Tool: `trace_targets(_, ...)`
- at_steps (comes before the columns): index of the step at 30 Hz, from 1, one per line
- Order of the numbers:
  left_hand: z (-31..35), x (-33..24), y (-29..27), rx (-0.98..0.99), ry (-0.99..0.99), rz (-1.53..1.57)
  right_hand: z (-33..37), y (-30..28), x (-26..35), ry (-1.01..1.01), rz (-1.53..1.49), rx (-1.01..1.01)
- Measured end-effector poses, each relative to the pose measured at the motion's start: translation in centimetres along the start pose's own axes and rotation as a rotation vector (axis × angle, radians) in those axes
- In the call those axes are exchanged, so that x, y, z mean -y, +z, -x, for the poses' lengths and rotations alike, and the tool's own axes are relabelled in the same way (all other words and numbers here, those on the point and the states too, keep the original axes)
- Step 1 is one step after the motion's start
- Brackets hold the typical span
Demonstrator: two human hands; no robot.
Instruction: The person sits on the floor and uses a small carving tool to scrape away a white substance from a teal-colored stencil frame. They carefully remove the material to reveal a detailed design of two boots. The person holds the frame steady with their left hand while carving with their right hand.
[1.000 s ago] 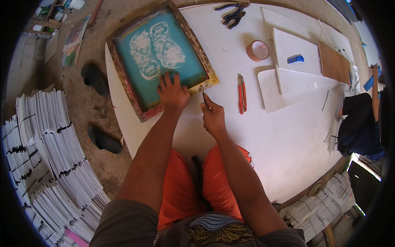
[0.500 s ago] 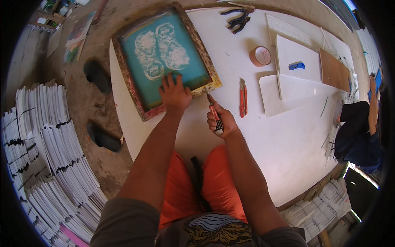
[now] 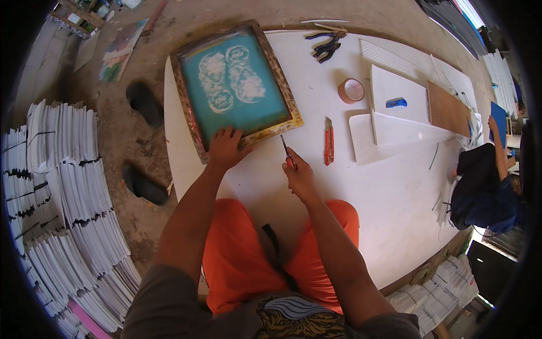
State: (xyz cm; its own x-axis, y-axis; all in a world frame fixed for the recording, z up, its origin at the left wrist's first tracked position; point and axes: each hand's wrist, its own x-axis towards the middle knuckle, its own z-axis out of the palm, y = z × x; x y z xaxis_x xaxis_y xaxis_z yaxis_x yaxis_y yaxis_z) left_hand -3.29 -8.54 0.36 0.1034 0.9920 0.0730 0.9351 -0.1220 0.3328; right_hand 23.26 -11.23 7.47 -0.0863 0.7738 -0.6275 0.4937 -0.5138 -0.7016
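On the white board [image 3: 389, 220] lies a silk-screen printing frame [image 3: 275, 70], a worn wooden border around teal mesh with whitish printed shapes. My left hand [image 3: 226, 148] rests over its near edge, fingers stretched onto the mesh and thumb out along the wood. My right hand [image 3: 300, 176] is wrapped round the handle of a screwdriver [image 3: 285, 146]. The shaft points away from me, its tip just short of the frame's yellow-stained near edge. A red utility knife [image 3: 329, 142] lies to the right of that hand.
Pliers [image 3: 327, 46], a roll of brown tape [image 3: 351, 90] and a blue cutter [image 3: 396, 103] lie farther off, the cutter on white panels [image 3: 395, 127]. Black sandals [image 3: 144, 185] and bundled white stacks [image 3: 73, 186] are at left. Another person [image 3: 485, 181] sits at right.
My left hand has drawn back from the mesh to the frame's near edge. The screwdriver has come away from the frame's edge, and my right hand has turned. The view has shifted slightly.
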Motion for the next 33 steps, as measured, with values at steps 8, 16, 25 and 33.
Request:
trace_targets(8,2.1,-3.8,0.4,0.006,-0.184,-0.173,-0.5,-0.2,-0.6,-0.177,0.083,-0.055)
trace_targets(16,1.7,-4.1,1.1,-0.033,-0.462,0.0,-1.6,-3.5,0.1,-0.189,0.24,-0.078)
trace_targets(25,-0.1,-4.6,2.6,0.011,-0.684,-0.176,-2.0,-2.7,-0.6,-0.234,0.342,-0.099)
trace_targets(33,-0.5,-3.9,2.2,0.068,-0.572,-0.158,-1.5,-2.6,0.4,-0.186,0.394,-0.108)
